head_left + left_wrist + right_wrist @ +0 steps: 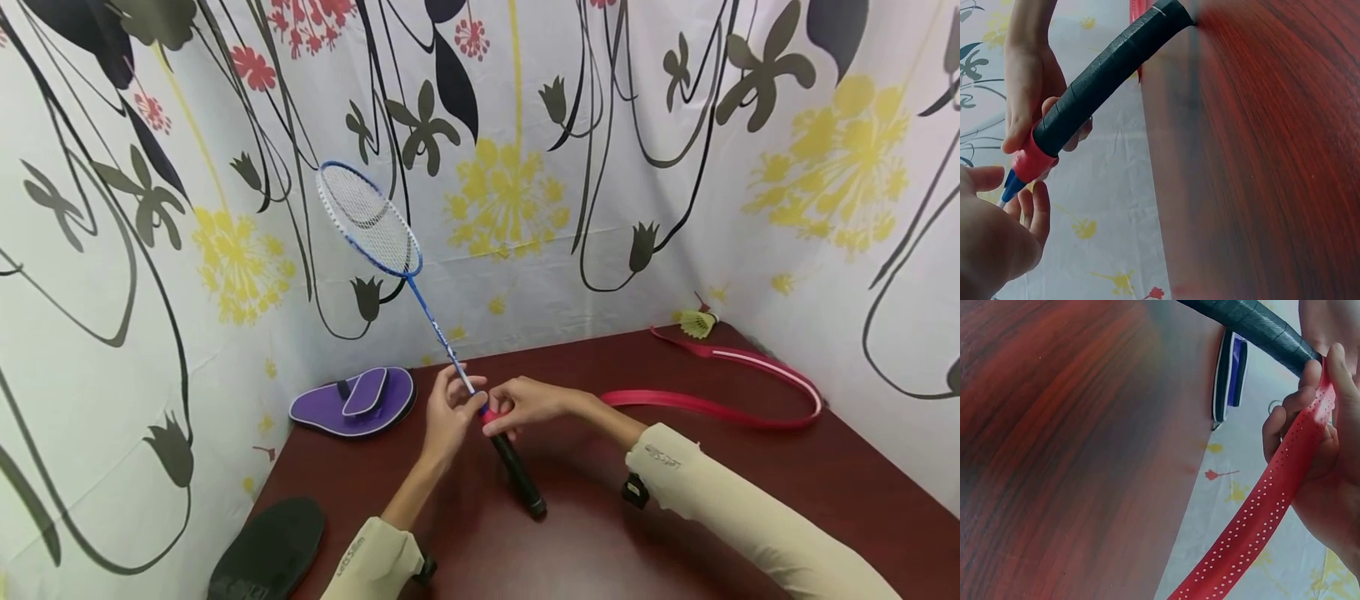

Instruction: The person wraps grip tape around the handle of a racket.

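One red-brown table (592, 554). Over table, racket (437, 327), slanted, head up; shaft lettering too small to read. Beige sleeves (738, 504): "Let's Slim" legible on both. Red tape (1250, 528) looping across table, right side; rows of perforations plain in right wrist view, lost in head view. Purple case (352, 404), back left. Left hand (448, 417) holding racket between thumb and fingers, just above black grip (516, 468); right hand (532, 402) pinching tape at grip's top. Yellow shuttlecock (699, 323), back right.

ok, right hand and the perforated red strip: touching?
Touching: the right wrist view shows the right hand pinching the red strip between thumb and fingers.
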Demonstrator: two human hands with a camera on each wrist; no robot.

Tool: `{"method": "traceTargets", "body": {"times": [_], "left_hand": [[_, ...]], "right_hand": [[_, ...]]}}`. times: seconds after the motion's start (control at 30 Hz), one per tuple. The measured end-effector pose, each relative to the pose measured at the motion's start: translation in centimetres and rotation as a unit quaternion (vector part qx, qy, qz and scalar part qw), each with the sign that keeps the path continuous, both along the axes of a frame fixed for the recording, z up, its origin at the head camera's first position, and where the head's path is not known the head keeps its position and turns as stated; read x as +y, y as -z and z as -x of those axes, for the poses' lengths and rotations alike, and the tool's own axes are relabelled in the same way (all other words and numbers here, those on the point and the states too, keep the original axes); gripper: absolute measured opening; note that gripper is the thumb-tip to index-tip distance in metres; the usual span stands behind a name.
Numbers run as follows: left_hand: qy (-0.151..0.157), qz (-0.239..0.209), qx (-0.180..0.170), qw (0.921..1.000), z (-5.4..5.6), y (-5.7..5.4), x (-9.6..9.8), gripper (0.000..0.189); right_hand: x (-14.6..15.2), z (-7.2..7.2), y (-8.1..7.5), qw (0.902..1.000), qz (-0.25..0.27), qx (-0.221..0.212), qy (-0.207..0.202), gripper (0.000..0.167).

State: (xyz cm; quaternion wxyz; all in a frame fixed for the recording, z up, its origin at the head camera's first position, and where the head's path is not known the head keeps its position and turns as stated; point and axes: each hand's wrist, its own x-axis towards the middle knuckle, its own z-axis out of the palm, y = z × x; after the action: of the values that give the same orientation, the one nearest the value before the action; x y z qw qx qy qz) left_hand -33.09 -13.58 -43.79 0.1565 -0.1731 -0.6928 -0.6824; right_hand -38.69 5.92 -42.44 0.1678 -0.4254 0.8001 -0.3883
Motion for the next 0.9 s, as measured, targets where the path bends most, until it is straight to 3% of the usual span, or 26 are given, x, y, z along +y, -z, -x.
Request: {"method": "traceTargets", "body": {"times": [0.13, 0.37, 0.63, 0.77, 0.9], "left_hand": [[-0.027, 0.015, 0.005, 0.9995, 0.0, -0.2, 0.0, 0.050], [-0.041, 0.040, 0.027, 0.9980, 0.1, -0.2, -0.1, 0.053], [-0.045, 0.039, 0.035, 0.9976, 0.5, -0.2, -0.7, 0.059], [-0.035, 0.025, 0.036, 0.9984, 0.8, -0.2, -1.0, 0.060], [-0.015, 0.023, 0.031, 0.9991, 0.7, -0.6, -1.0, 0.061]], "right_hand": [[-0.6, -0.1, -0.1, 0.9994, -0.009, 0.027, 0.022, 0.033], [-1.2, -0.3, 0.1, 0.9952, -0.027, 0.080, 0.049, 0.041], [1.0, 0.1, -0.5, 0.9994, 0.017, -0.009, -0.031, 0.011], [1.8, 0.5, -1.0, 0.9986, 0.018, 0.002, -0.050, 0.016], [2.1, 0.6, -1.6, 0.9985, 0.014, 0.028, -0.044, 0.018]]}}
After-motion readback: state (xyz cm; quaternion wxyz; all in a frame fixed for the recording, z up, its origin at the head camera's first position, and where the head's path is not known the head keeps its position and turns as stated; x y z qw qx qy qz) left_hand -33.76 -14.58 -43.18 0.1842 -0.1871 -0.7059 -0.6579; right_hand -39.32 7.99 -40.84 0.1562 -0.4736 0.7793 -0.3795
